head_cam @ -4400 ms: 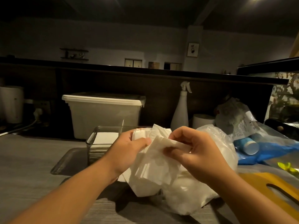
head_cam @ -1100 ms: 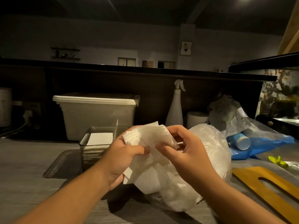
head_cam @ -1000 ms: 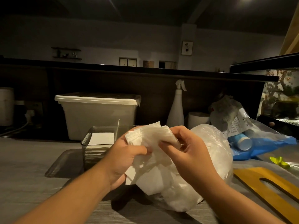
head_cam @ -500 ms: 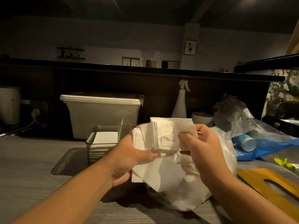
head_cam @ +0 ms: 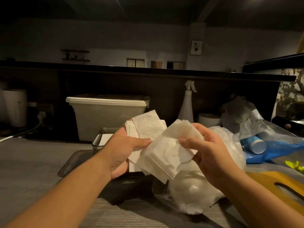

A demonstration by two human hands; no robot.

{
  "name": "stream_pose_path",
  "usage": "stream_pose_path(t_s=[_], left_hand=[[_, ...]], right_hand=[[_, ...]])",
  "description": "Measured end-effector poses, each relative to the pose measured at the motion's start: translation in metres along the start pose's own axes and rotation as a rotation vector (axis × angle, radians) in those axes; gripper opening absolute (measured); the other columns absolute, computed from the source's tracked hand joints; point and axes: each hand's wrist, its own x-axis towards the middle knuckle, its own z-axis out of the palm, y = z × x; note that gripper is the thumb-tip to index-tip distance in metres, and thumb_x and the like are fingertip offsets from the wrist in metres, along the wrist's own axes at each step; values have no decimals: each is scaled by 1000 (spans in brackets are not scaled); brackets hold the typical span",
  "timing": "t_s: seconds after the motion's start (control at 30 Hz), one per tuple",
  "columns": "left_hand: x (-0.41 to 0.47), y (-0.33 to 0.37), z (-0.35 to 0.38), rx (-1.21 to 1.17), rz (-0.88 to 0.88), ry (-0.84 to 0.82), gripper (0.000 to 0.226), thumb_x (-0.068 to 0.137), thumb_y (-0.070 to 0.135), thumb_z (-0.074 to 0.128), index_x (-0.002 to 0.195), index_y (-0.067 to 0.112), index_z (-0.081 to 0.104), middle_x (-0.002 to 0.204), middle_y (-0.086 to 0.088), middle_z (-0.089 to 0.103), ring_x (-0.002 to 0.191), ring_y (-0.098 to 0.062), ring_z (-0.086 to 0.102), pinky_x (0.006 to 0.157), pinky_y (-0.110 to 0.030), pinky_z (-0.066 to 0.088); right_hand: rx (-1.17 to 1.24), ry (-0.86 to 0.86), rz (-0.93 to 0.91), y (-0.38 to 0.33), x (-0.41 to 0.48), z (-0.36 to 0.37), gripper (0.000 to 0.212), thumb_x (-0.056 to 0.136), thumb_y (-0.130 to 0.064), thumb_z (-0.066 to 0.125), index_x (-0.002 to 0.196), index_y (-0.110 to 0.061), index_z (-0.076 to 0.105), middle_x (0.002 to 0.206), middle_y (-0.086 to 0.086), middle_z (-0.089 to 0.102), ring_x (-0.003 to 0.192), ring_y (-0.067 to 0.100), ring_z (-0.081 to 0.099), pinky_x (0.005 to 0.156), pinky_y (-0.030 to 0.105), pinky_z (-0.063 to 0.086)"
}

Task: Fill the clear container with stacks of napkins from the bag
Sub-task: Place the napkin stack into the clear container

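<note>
My left hand (head_cam: 120, 151) grips a loose stack of white napkins (head_cam: 145, 127), thumb across their front. My right hand (head_cam: 209, 151) pinches a second, thicker stack of napkins (head_cam: 167, 157) that fans down and to the left, overlapping the first. Both stacks are held above the counter. Under them lies the crumpled translucent plastic bag (head_cam: 194, 193), bulging with white napkins. The clear container (head_cam: 98, 139) stands behind my left hand, with a white napkin lying flat inside; most of it is hidden by my hand.
A lidded white plastic bin (head_cam: 107, 116) stands behind the container, a white spray bottle (head_cam: 186, 106) to its right. A blue bag with a bottle (head_cam: 269, 145) and a yellow board (head_cam: 279, 186) lie at the right. A clear lid (head_cam: 72, 163) lies under the container.
The bundle held together by both hands has been split: my right hand has drawn a thick stack down and right, while my left hand keeps the rest raised.
</note>
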Motion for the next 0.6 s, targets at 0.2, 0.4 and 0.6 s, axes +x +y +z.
stream_pose_path(t_s=[0.2, 0.4, 0.6], left_hand=[[0, 4, 1, 0, 39, 50, 44, 86, -5, 65, 123, 19, 63, 105, -8, 75, 98, -28, 71, 75, -45, 60], [0, 4, -1, -2, 87, 76, 48, 86, -3, 66, 126, 24, 60, 111, -6, 72, 105, -27, 67, 77, -43, 60], [-2, -2, 6, 9, 112, 22, 52, 88, -6, 64, 124, 31, 58, 105, -4, 75, 91, -24, 74, 69, -46, 62]], right_hand=[[177, 47, 147, -1, 1, 1, 44, 69, -19, 75, 111, -9, 68, 107, 10, 74, 98, 28, 73, 85, 43, 58], [193, -4, 137, -3, 1, 1, 36, 80, -19, 70, 115, -11, 70, 106, 9, 74, 100, 28, 70, 79, 44, 57], [-234, -133, -109, -8, -10, 10, 32, 75, -27, 74, 106, -18, 70, 98, -2, 76, 92, 16, 73, 79, 32, 61]])
